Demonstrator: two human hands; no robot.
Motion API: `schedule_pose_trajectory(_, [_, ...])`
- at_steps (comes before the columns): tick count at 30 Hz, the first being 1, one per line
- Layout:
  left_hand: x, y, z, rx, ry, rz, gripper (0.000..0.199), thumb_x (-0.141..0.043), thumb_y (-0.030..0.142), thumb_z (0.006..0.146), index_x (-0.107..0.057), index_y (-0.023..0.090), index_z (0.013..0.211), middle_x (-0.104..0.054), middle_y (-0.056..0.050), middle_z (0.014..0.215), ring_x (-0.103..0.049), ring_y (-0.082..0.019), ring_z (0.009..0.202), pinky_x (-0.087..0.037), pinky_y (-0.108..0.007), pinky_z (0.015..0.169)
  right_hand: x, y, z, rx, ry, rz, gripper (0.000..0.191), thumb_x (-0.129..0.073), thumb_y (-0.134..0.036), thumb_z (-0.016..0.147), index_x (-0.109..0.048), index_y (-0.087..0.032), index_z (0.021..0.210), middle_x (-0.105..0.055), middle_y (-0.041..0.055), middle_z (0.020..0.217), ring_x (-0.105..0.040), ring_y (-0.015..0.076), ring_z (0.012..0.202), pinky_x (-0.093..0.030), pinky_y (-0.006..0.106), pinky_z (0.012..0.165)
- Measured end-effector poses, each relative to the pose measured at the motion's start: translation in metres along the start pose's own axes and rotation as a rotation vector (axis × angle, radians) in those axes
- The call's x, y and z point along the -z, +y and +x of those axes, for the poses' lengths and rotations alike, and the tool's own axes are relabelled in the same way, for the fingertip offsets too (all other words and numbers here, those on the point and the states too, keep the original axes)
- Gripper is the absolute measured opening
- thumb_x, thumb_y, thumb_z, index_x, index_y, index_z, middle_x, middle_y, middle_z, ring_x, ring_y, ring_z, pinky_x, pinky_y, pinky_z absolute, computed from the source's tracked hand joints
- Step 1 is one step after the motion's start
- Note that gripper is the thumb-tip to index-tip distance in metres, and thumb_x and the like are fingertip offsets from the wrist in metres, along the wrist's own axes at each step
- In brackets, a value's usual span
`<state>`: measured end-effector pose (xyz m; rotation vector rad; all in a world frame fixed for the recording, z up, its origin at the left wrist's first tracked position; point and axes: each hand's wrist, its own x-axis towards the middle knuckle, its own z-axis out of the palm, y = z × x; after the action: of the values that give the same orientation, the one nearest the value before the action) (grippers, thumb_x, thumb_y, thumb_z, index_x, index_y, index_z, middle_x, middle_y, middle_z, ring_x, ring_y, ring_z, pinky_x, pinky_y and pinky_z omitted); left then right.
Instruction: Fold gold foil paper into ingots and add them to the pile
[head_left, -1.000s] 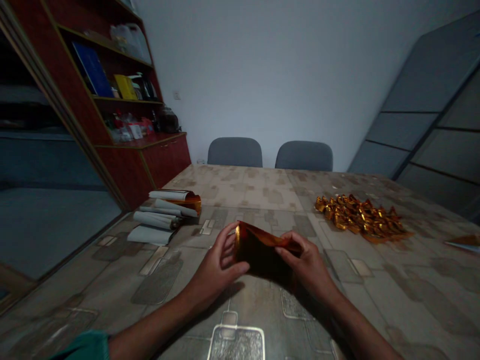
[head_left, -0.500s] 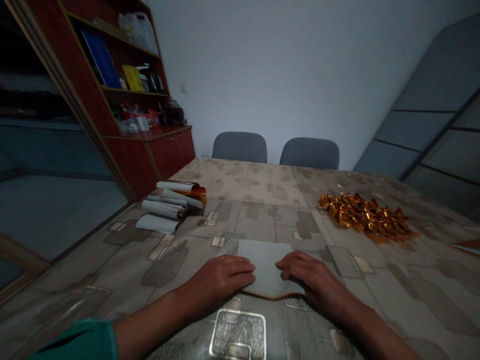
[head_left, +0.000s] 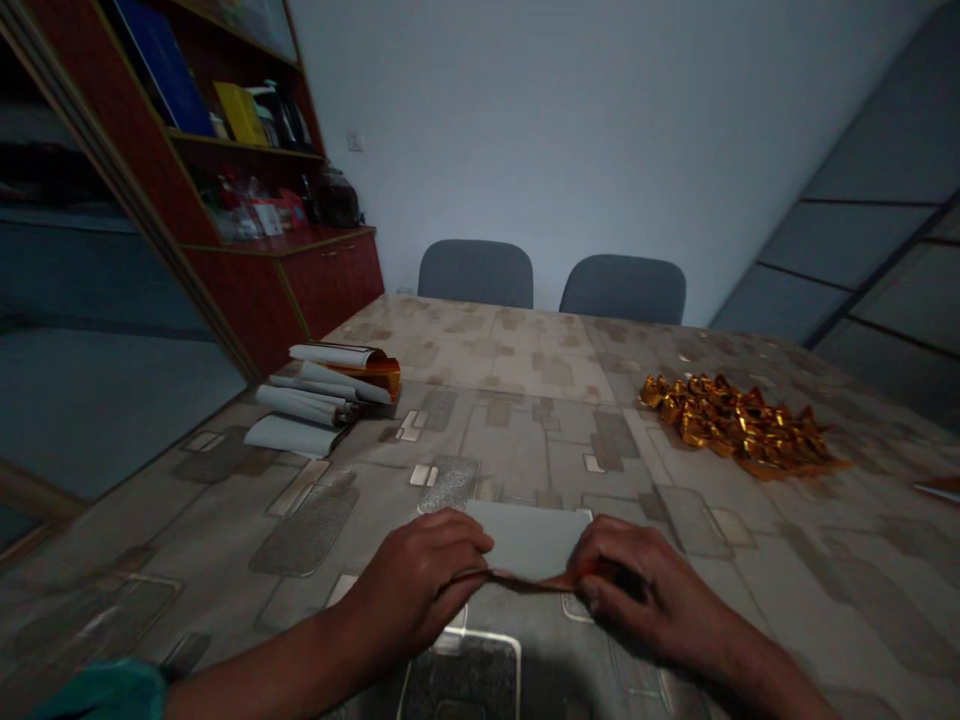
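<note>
We pinch a grey-backed foil sheet (head_left: 525, 540) on the patterned table (head_left: 525, 440)
Our left hand (head_left: 416, 585) and right hand (head_left: 645, 590) clench its near edge, which runs side to side; rolled sheets (head_left: 315, 400) lie ahead-left of it, gold foil pieces (head_left: 731, 425) ahead-right, grey chairs (head_left: 475, 273) far ahead.

No writing can be read anywhere. The blue binder (head_left: 160, 62) and yellow box (head_left: 240, 113) on the shelves at upper left show no legible lettering (too dark and small to tell), and the rolled white sheets (head_left: 300, 405) at middle left show no readable print.
</note>
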<state>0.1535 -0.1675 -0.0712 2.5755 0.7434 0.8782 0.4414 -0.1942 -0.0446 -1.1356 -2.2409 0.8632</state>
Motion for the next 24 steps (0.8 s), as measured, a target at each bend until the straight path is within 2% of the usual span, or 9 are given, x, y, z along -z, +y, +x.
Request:
schedule_pose_trajectory(5, [-0.004,0.001,0.0,0.102,0.009,-0.032,0.013,-0.056,0.015,0.093,-0.067,0.02,0.088,-0.075,-0.002,0.092,-0.068,-0.019,0.087,-0.052,-0.031,0.08,-0.001,0.006,0.004,-0.109,0.031,-0.016,0.023,-0.053,-0.029,0.094,-0.058,-0.019,0.075,-0.059,0.0017,0.074,-0.058,0.0179,0.07,-0.04,0.028,0.064])
schedule_pose_trajectory(10, [-0.008,0.001,0.002,0.422,-0.042,0.056,0.003,-0.06,0.021,0.087,-0.061,0.021,0.091,-0.07,-0.001,0.086,-0.066,-0.021,0.079,-0.051,-0.031,0.07,-0.009,0.011,0.012,-0.256,0.119,-0.15,0.026,-0.055,-0.028,0.096,-0.059,-0.019,0.072,-0.06,0.0021,0.072,-0.058,0.0196,0.069,-0.039,0.03,0.063])
schedule_pose_trajectory(12, [-0.009,0.0,0.001,0.495,-0.038,0.06,0.019,-0.062,0.022,0.086,-0.06,0.022,0.104,-0.071,-0.002,0.095,-0.068,-0.022,0.085,-0.052,-0.032,0.074,-0.014,0.013,0.013,-0.268,0.149,-0.23,0.025,-0.058,-0.023,0.094,-0.058,-0.02,0.069,-0.059,0.0011,0.069,-0.058,0.0196,0.068,-0.039,0.03,0.063])
schedule_pose_trajectory(14, [-0.01,-0.002,-0.001,0.484,-0.011,0.071,0.041,-0.063,0.022,0.086,-0.053,0.023,0.126,-0.072,-0.004,0.109,-0.068,-0.024,0.094,-0.053,-0.034,0.08,-0.017,0.014,0.013,-0.255,0.168,-0.297,0.024,-0.061,-0.021,0.092,-0.058,-0.02,0.069,-0.06,0.0011,0.068,-0.058,0.0203,0.069,-0.04,0.03,0.063])
schedule_pose_trajectory(16, [-0.01,-0.003,-0.002,0.417,-0.012,0.101,0.057,-0.062,0.023,0.088,-0.042,0.025,0.142,-0.07,-0.005,0.116,-0.067,-0.025,0.098,-0.053,-0.036,0.083,-0.019,0.014,0.013,-0.246,0.19,-0.351,0.023,-0.064,-0.021,0.091,-0.059,-0.02,0.069,-0.06,0.0013,0.068,-0.058,0.0208,0.069,-0.04,0.03,0.063])
schedule_pose_trajectory(18, [-0.008,-0.003,-0.001,0.341,-0.054,0.128,0.055,-0.06,0.024,0.091,-0.042,0.028,0.143,-0.071,-0.004,0.113,-0.066,-0.025,0.094,-0.053,-0.038,0.082,-0.02,0.016,0.011,-0.246,0.227,-0.395,0.023,-0.066,-0.022,0.089,-0.059,-0.02,0.068,-0.06,0.0011,0.066,-0.057,0.0207,0.067,-0.039,0.031,0.063])
schedule_pose_trajectory(20, [-0.007,-0.003,0.001,0.293,-0.086,0.148,0.042,-0.057,0.023,0.094,-0.051,0.028,0.136,-0.071,-0.004,0.105,-0.065,-0.024,0.089,-0.053,-0.038,0.079,-0.021,0.018,0.01,-0.248,0.264,-0.423,0.023,-0.068,-0.023,0.088,-0.059,-0.021,0.066,-0.059,0.0008,0.064,-0.057,0.0205,0.065,-0.039,0.031,0.062])
schedule_pose_trajectory(22, [-0.006,-0.002,0.003,0.278,-0.076,0.171,0.037,-0.055,0.02,0.095,-0.057,0.026,0.131,-0.069,-0.004,0.097,-0.063,-0.024,0.087,-0.053,-0.038,0.076,-0.022,0.019,0.01,-0.253,0.283,-0.432,0.023,-0.069,-0.023,0.087,-0.06,-0.021,0.066,-0.06,0.0008,0.064,-0.057,0.0206,0.064,-0.038,0.031,0.062])
schedule_pose_trajectory(24, [-0.007,-0.002,0.004,0.269,-0.038,0.217,0.035,-0.054,0.018,0.093,-0.06,0.024,0.127,-0.067,-0.007,0.1,-0.063,-0.025,0.09,-0.055,-0.04,0.076,-0.022,0.02,0.01,-0.265,0.282,-0.43,0.022,-0.07,-0.023,0.086,-0.061,-0.021,0.066,-0.06,0.0008,0.063,-0.057,0.0207,0.064,-0.038,0.031,0.062])
